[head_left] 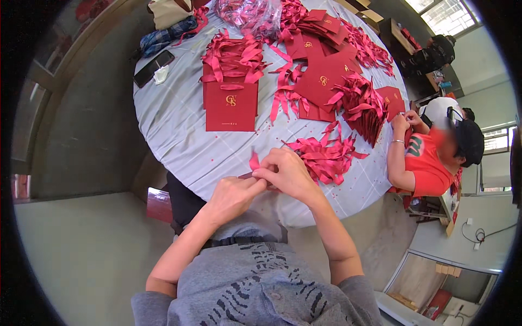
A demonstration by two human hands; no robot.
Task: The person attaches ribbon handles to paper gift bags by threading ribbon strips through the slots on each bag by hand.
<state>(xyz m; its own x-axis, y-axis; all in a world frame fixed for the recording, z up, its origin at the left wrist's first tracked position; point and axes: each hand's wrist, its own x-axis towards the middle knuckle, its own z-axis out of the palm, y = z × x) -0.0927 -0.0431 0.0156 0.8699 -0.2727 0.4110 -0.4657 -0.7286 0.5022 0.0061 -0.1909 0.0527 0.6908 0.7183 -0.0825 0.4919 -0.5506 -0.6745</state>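
Observation:
Both my hands meet over the near edge of the table. My left hand [235, 196] is closed, its fingers pinching the edge of a dark red paper piece [246, 175], probably a gift bag, mostly hidden behind my hands. Against it, my right hand [285, 171] pinches a pink ribbon [254, 161] whose loose end sticks up past the fingers. Just right of that hand lies a heap of loose pink ribbons [326, 157]. Beyond my hands sits a stack of red gift bags [231, 111] with pink ribbon handles bunched on top.
More red bags [321, 81] and a ribbon-handled bundle [367, 111] cover the table's right side. A clear plastic bag [247, 19] is at the back, a black phone [154, 69] at the left on the white cloth [174, 119]. A co-worker in red [429, 163] handles a bag at right.

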